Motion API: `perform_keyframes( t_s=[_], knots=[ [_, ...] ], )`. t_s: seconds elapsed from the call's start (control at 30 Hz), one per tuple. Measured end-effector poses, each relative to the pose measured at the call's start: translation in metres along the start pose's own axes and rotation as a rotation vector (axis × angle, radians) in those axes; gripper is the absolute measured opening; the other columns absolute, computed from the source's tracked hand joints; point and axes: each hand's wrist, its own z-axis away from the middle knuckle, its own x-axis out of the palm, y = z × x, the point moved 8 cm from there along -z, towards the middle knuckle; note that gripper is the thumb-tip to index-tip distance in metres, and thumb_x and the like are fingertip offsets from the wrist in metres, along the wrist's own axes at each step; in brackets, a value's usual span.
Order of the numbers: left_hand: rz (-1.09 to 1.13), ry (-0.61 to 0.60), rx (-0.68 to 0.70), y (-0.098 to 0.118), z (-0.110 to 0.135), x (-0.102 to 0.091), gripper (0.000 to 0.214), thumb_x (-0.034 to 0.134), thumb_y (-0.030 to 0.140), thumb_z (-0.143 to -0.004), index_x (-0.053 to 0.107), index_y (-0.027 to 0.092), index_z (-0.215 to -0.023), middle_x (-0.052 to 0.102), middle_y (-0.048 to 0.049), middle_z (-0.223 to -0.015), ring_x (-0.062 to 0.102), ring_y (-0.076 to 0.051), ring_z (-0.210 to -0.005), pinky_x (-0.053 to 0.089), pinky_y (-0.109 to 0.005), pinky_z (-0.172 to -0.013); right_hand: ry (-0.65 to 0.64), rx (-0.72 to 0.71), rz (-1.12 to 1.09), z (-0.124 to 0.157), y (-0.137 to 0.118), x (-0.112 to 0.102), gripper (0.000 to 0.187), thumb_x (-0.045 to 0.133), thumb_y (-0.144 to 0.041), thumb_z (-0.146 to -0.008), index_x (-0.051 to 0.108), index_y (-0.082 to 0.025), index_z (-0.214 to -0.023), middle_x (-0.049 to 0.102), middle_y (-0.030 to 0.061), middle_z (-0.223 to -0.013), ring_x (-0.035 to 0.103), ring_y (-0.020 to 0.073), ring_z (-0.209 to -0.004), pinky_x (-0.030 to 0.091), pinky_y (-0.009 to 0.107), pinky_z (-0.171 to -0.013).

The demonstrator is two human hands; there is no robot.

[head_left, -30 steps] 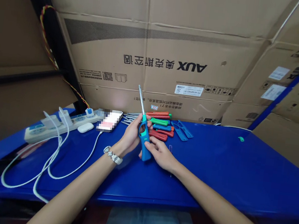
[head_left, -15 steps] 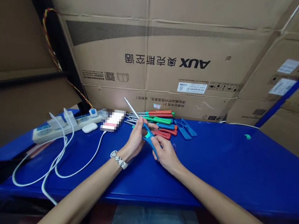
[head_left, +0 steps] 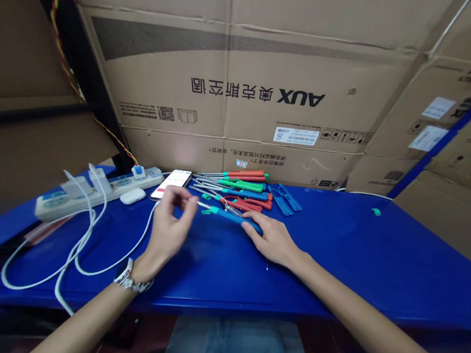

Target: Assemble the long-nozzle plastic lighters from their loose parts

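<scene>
A long-nosed lighter with a blue handle (head_left: 230, 216) lies slanted just above the blue tabletop, its metal tube pointing left. A green collar sits where tube and handle meet, and thin wire-like inner parts show beside the handle. My right hand (head_left: 273, 239) is closed around the handle's right end. Thumb and fingers of my left hand (head_left: 170, 228) pinch the far end of the metal tube. Just behind lies a pile of similar lighters (head_left: 247, 185) in red, green and blue. Blue handle shells (head_left: 286, 199) rest to the right of the pile.
A phone (head_left: 173, 182), a white earphone case (head_left: 132, 196) and a power strip (head_left: 101, 187) with white cables (head_left: 90, 233) lie at left. A small green piece (head_left: 376, 211) is at right. Cardboard (head_left: 267, 60) walls the back of the blue table (head_left: 338, 252).
My left hand has moved left from the handle to the tube's end. The lighter has been lowered and turned flatter, and my right hand has shifted slightly right.
</scene>
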Motion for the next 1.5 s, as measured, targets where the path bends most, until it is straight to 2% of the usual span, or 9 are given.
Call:
perform_keyframes(
  t_s=[0.17,0.37,0.5,0.63,0.8,1.0,1.23,1.33,1.5],
  knots=[
    [-0.313,-0.807,0.279,0.022,0.023,0.076,0.03,0.064,0.039,-0.089,0.06,0.026,-0.115,0.061,-0.0068,-0.122,0.055,-0.027,-0.113,0.042,-0.043,-0.099,-0.097,-0.167,0.054,-0.005,-0.009,0.018,0.029,0.052,-0.039,-0.098,0.058,-0.02,-0.118,0.066,0.01,-0.122,0.059,0.0261,-0.116,0.038,0.043,-0.096],
    [-0.211,-1.004,0.132,-0.012,0.029,0.109,0.038,0.071,0.038,-0.084,0.06,0.024,-0.118,0.068,-0.0051,-0.114,0.063,-0.023,-0.105,0.048,-0.034,-0.089,-0.135,-0.17,0.019,-0.008,-0.004,0.025,0.029,0.061,-0.039,-0.093,0.061,-0.019,-0.114,0.064,0.011,-0.117,0.055,0.026,-0.112,0.038,0.044,-0.094],
    [-0.219,-1.014,0.102,-0.022,0.028,0.106,0.034,0.071,0.031,-0.084,0.062,0.023,-0.116,0.068,-0.0052,-0.113,0.063,-0.023,-0.103,0.049,-0.034,-0.089,-0.028,-0.161,-0.019,-0.004,-0.001,0.008,0.025,0.063,-0.032,-0.09,0.064,-0.022,-0.112,0.062,0.0089,-0.117,0.052,0.0251,-0.115,0.036,0.044,-0.097],
    [-0.311,-1.017,0.118,-0.022,0.025,0.101,0.03,0.068,0.031,-0.086,0.063,0.023,-0.115,0.067,-0.0055,-0.115,0.062,-0.024,-0.106,0.048,-0.036,-0.093,0.118,0.142,-0.014,0.006,0.029,-0.016,0.023,0.052,-0.025,-0.091,0.059,-0.02,-0.113,0.065,0.0039,-0.091,0.06,0.0185,-0.086,0.043,0.031,-0.075],
    [-0.336,-1.019,0.2,-0.013,0.025,0.12,0.038,0.069,0.041,-0.084,0.063,0.022,-0.117,0.067,-0.0078,-0.119,0.062,-0.026,-0.109,0.048,-0.037,-0.092,-0.026,0.465,0.209,0.022,0.051,-0.014,0.023,0.062,-0.045,-0.082,0.061,-0.022,-0.079,0.065,0.003,-0.07,0.062,0.0205,-0.068,0.036,0.028,-0.059],
    [-0.25,-1.053,0.206,-0.011,0.029,0.131,0.029,0.069,0.038,-0.082,0.069,0.022,-0.106,0.071,-0.0065,-0.105,0.066,-0.024,-0.095,0.05,-0.035,-0.084,0.033,0.456,0.197,0.015,0.05,-0.017,0.023,0.064,-0.036,-0.077,0.058,-0.022,-0.06,0.07,0.0086,-0.071,0.068,0.0268,-0.074,0.044,0.033,-0.063],
    [-0.126,-0.662,0.07,-0.02,-0.015,0.074,0.03,0.057,0.046,-0.091,0.071,0.019,-0.092,0.073,-0.005,-0.09,0.065,-0.02,-0.083,0.048,-0.029,-0.075,0.124,0.269,-0.831,-0.04,0.032,-0.001,0.03,0.066,-0.047,-0.075,0.051,-0.02,-0.075,0.069,0.0003,-0.06,0.047,0.0082,-0.037,0.036,0.021,-0.039],
    [-0.201,-0.573,0.017,-0.038,-0.03,0.057,0.033,0.053,0.046,-0.092,0.069,0.018,-0.083,0.071,-0.0042,-0.08,0.062,-0.019,-0.072,0.044,-0.029,-0.065,0.147,0.197,-0.976,-0.069,0.017,0.009,0.032,0.069,-0.042,-0.072,0.045,-0.022,-0.078,0.067,-0.0032,-0.058,0.053,0.0093,-0.039,0.042,0.02,-0.038],
    [-0.285,-0.653,0.029,-0.063,-0.03,0.057,0.021,0.056,0.035,-0.088,0.068,0.019,-0.083,0.072,-0.0057,-0.085,0.063,-0.021,-0.078,0.047,-0.032,-0.073,0.223,0.113,-0.974,-0.088,0.01,0.026,0.021,0.061,-0.03,-0.078,0.041,-0.023,-0.082,0.067,-0.0047,-0.063,0.063,0.0109,-0.051,0.053,0.023,-0.05]
  ],
)
